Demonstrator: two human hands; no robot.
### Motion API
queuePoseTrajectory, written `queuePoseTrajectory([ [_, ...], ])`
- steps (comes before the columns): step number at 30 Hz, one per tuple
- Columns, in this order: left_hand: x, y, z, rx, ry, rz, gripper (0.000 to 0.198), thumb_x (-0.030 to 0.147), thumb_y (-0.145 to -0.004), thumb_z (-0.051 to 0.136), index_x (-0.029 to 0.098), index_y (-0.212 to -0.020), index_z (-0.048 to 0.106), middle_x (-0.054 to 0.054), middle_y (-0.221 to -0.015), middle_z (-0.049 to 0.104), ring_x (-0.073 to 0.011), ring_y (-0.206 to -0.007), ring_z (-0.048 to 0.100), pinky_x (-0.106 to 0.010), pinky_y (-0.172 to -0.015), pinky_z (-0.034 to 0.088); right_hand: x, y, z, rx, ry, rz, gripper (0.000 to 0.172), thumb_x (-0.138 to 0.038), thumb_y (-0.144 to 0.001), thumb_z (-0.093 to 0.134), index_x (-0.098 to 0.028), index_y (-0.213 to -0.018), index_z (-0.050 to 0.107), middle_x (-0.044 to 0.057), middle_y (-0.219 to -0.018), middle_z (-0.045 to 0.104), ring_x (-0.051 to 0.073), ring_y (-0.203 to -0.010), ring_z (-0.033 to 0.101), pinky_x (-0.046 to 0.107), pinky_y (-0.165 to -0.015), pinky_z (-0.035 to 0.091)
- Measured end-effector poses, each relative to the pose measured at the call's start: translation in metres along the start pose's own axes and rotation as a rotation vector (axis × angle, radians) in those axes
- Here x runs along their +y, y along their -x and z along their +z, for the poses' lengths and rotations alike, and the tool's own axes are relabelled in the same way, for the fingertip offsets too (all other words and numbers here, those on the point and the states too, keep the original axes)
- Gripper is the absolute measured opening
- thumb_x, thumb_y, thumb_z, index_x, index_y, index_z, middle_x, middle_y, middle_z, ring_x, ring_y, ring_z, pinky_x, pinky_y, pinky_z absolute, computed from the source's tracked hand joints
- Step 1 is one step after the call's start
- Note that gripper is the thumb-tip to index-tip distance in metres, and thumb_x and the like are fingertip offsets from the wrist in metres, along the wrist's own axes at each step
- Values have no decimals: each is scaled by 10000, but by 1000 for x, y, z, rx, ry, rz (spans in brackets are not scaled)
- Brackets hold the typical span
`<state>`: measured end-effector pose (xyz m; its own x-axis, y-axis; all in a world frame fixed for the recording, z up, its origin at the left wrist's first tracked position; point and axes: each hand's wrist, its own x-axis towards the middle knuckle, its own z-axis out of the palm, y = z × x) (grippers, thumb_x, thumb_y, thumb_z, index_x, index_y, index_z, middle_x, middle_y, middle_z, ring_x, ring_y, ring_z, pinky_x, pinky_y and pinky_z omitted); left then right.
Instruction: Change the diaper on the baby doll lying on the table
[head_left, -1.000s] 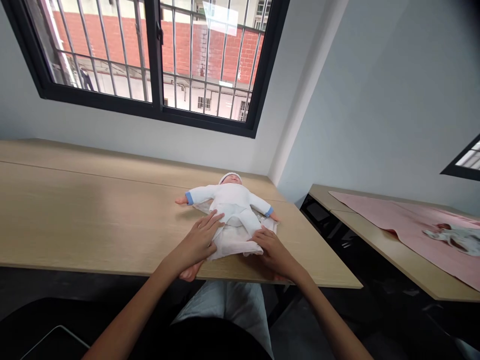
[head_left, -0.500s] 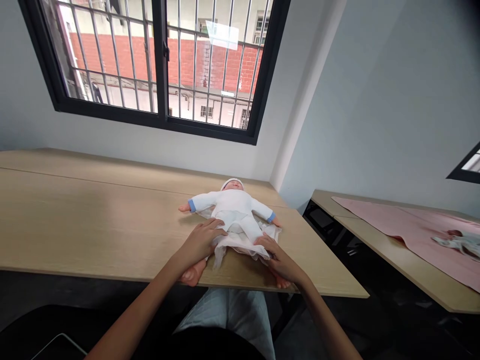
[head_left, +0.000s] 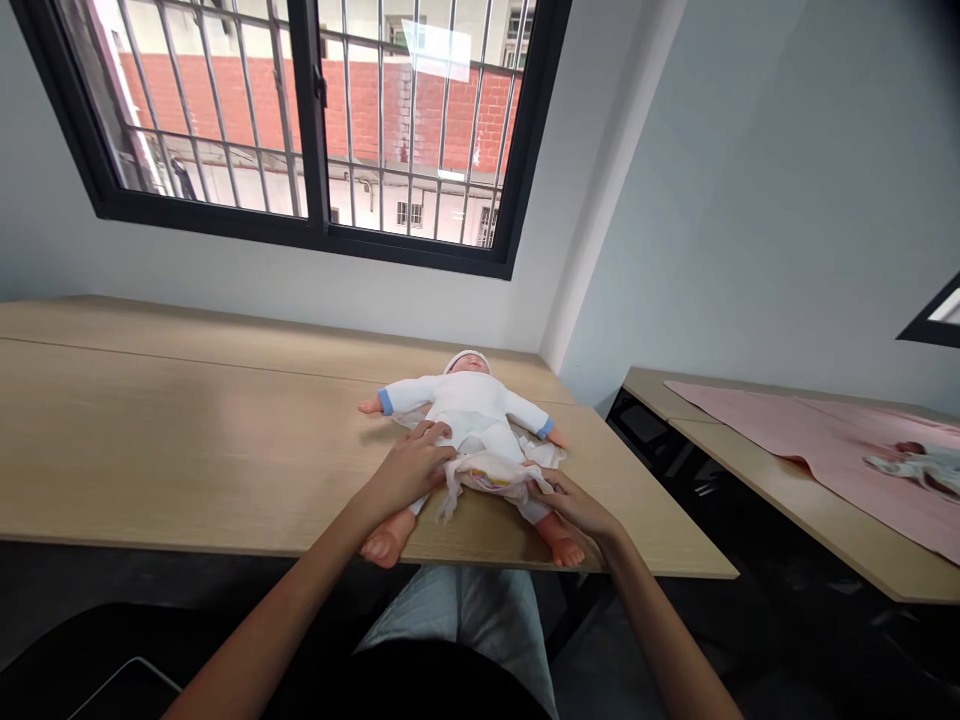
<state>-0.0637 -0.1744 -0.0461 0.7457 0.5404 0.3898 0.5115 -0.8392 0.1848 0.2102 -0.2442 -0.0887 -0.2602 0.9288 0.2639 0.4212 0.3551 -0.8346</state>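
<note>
A baby doll (head_left: 471, 405) lies on its back on a light wooden table (head_left: 187, 450), in a white long-sleeved suit with blue cuffs and a white cap. Its bare plastic feet stick out over the table's near edge. A thin white cloth (head_left: 491, 473) with a coloured print on its underside is folded up across the doll's thighs. My left hand (head_left: 409, 472) rests at the doll's hip, gripping the cloth's left end. My right hand (head_left: 577, 508) pinches the cloth's right edge, beside the doll's leg.
To the right, a second table (head_left: 757, 470) carries a pink sheet (head_left: 795, 460) with another doll (head_left: 919, 468) on it. A barred window (head_left: 300, 130) is behind the table. My jeans-clad legs (head_left: 465, 610) are below the near edge.
The white cloth has been lifted from over the doll's legs up toward its belly, uncovering both legs. My hands have drawn closer to the doll's thighs.
</note>
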Motion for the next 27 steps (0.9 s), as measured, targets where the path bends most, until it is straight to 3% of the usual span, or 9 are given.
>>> queuePoseTrajectory([
  [4, 4, 6, -2, 30, 50, -2, 167, 179, -861, 509, 214, -900, 667, -78, -1164, 535, -264, -1177, 433, -409, -998, 408, -11, 0, -4, -13, -4, 59, 567, -725, -827, 482, -187, -863, 654, 72, -902, 670, 234, -861, 616, 355, -808, 524],
  [8, 5, 3, 0, 99, 214, 8, 203, 118, -799, 504, 202, -896, 661, -75, -1199, 537, -265, -1189, 449, -386, -1032, 390, -42, -13, -8, -64, 77, 31, 474, -616, -889, 480, -181, -735, 588, 29, -725, 602, 182, -721, 563, 288, -691, 483],
  [11, 0, -4, 2, 160, 445, -35, 292, 172, -779, 537, 190, -1058, 623, -83, -1279, 532, -275, -1219, 445, -362, -1061, 374, -55, -35, -10, 28, 55, -20, 450, -588, -890, 479, -173, -748, 581, 20, -740, 592, 177, -726, 543, 283, -694, 457],
  [14, -7, -16, 0, 173, 657, -157, 350, 270, -798, 524, 162, -1123, 596, -93, -1265, 575, -288, -1209, 466, -380, -1047, 381, -48, -63, -11, 210, -36, -33, 443, -599, -848, 515, -167, -806, 603, 23, -762, 608, 197, -757, 552, 297, -706, 454],
  [18, -23, -37, -2, 161, 754, -236, 377, 415, -854, 439, 131, -1004, 637, -92, -1022, 668, -269, -998, 582, -368, -858, 476, -24, -99, -7, 401, -164, -48, 445, -605, -825, 514, -176, -892, 612, 29, -832, 638, 205, -807, 570, 296, -725, 461],
  [21, -41, -52, 1, 63, 931, -382, 449, 520, -794, 547, 141, -1019, 636, -74, -956, 674, -234, -889, 599, -315, -744, 479, -12, -121, -2, 523, -101, -48, 442, -608, -841, 459, -180, -822, 570, 26, -814, 626, 186, -759, 552, 287, -710, 452],
  [24, -57, -60, 5, -38, 1065, -505, 527, 553, -728, 634, 128, -1040, 629, -63, -891, 671, -196, -800, 594, -286, -695, 462, -4, -133, 2, 573, -73, 36, 501, -663, -837, 417, -179, -822, 547, 43, -796, 626, 203, -763, 563, 306, -714, 468],
  [27, -66, -61, 6, -65, 1097, -518, 527, 542, -711, 665, 97, -991, 631, -44, -791, 657, -164, -726, 574, -274, -676, 449, -2, -129, 4, 546, -90, 58, 584, -719, -843, 371, -173, -917, 564, 66, -822, 652, 228, -794, 602, 325, -713, 499],
])
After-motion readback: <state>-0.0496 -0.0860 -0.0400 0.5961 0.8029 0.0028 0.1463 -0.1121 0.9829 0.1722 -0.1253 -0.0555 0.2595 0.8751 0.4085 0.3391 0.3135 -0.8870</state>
